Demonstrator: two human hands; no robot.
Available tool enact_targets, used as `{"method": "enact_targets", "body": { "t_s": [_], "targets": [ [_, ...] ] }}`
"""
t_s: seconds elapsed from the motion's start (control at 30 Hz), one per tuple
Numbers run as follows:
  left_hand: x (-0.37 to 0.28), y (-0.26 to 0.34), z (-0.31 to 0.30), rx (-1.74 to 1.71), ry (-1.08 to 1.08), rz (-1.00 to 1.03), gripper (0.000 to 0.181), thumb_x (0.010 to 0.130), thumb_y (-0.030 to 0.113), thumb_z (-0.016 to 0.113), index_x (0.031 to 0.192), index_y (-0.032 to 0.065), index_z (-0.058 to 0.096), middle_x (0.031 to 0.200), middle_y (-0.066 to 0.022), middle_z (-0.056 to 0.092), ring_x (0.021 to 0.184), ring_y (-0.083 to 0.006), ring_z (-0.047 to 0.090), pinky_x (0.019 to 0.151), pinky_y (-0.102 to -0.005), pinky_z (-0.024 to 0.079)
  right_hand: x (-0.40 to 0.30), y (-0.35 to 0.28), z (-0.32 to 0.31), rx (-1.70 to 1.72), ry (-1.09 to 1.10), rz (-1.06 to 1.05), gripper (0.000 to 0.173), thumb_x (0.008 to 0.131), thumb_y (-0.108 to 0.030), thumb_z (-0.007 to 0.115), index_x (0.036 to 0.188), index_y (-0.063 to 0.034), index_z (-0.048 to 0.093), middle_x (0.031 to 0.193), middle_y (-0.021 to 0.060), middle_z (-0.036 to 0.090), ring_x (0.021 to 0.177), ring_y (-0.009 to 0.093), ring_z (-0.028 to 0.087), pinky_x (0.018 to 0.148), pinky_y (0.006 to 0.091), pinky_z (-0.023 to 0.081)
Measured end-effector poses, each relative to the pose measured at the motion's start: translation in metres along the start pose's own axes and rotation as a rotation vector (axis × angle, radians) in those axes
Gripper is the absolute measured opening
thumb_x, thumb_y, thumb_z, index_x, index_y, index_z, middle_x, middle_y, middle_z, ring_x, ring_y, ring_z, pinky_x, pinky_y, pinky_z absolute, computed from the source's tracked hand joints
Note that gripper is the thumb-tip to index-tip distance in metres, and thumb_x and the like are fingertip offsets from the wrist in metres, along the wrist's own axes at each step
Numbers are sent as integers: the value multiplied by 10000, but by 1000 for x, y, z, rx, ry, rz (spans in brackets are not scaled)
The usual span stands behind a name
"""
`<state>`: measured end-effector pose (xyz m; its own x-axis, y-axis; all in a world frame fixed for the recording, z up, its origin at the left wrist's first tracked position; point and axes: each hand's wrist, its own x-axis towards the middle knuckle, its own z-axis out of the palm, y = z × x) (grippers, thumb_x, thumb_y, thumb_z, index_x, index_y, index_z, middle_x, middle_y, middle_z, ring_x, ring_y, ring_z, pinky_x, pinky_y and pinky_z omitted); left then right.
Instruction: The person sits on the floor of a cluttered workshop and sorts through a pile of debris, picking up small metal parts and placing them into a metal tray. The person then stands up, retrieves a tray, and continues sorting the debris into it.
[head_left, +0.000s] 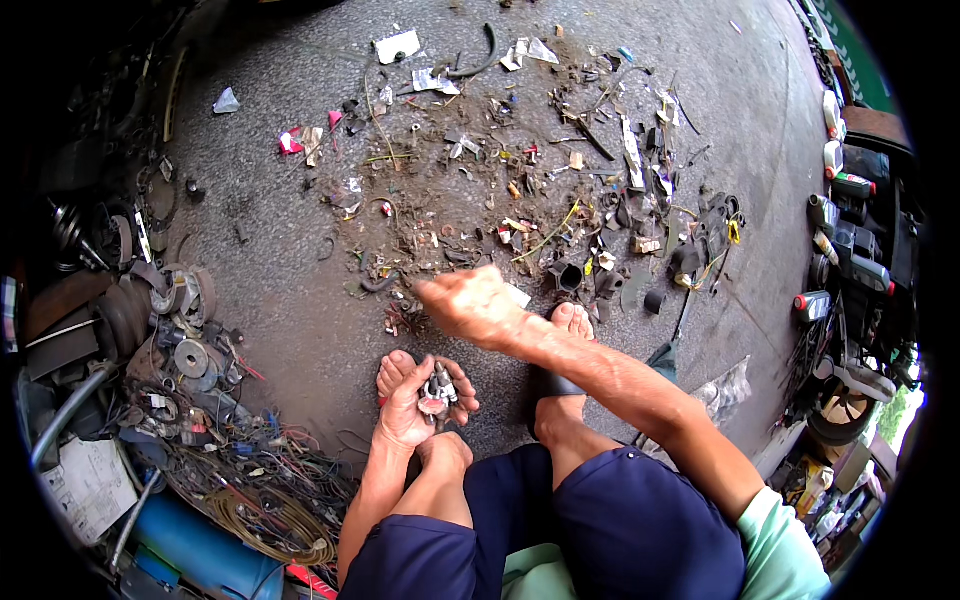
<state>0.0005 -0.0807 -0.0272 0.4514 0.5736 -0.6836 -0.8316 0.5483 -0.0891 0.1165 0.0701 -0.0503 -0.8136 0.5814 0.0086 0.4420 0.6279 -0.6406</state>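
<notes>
My left hand (405, 412) is cupped palm up beside my left foot, holding a small cluster of metal parts (439, 390), some of them like bolts or plugs. A reddish piece lies among them. Over the near edge of the scattered debris (450, 232) is my right hand (472, 306), its back towards me and its fingers curled downward. That hand is slightly blurred, and its fingertips are hidden, so whether it pinches anything cannot be seen. Close by its wrist lies a white scrap (517, 295). A black cylindrical cup-like part (565, 276) sits farther right.
Tangled wires (255, 465), a coil of tan hose (270, 529) and a blue cylinder (202, 547) crowd the left. Metal discs (192, 358) lie above them. Along the right stand several plastic bottles (870, 274). A long-handled tool (664, 361) rests beyond my right forearm.
</notes>
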Motion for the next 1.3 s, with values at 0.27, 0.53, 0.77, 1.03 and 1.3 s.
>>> {"method": "enact_targets", "body": {
  "t_s": [0.27,0.53,0.77,1.03,1.3],
  "targets": [
    [-2,1,1,-48,-18,-23,397,912,394,476,978,16,577,854,-188,638,753,-337,652,570,-409,553,6,-12,20,-56,-276,-48,171,730,-145,543,845,-23,576,717,120,619,631,279,645,518,389,509],
    [3,0,-3,-60,-116,-6,428,927,367,458,1073,-29,529,992,-223,606,909,-352,619,728,-465,543,-5,-1,9,-107,-378,-140,300,763,-151,523,1044,-48,533,704,75,581,649,240,629,498,412,469],
    [4,0,-7,-97,-88,-6,400,914,358,495,1122,17,527,1061,-145,603,1005,-269,589,831,-449,498,-1,-26,-22,168,-216,175,156,757,-123,590,839,-40,486,611,119,561,507,322,568,434,414,439],
    [-3,-6,-5,-131,141,67,396,796,380,645,1076,113,558,980,-58,610,918,-200,599,773,-359,503,-18,-75,-60,348,-352,-21,225,757,-118,611,953,-27,550,611,128,566,524,322,566,480,399,461],
    [5,0,-4,54,-143,-67,437,894,394,493,1036,-16,550,919,-154,621,808,-268,629,583,-336,504,37,-32,6,46,-316,-191,124,692,-128,603,701,-20,543,585,145,578,571,318,601,507,402,463]
  ]
}}
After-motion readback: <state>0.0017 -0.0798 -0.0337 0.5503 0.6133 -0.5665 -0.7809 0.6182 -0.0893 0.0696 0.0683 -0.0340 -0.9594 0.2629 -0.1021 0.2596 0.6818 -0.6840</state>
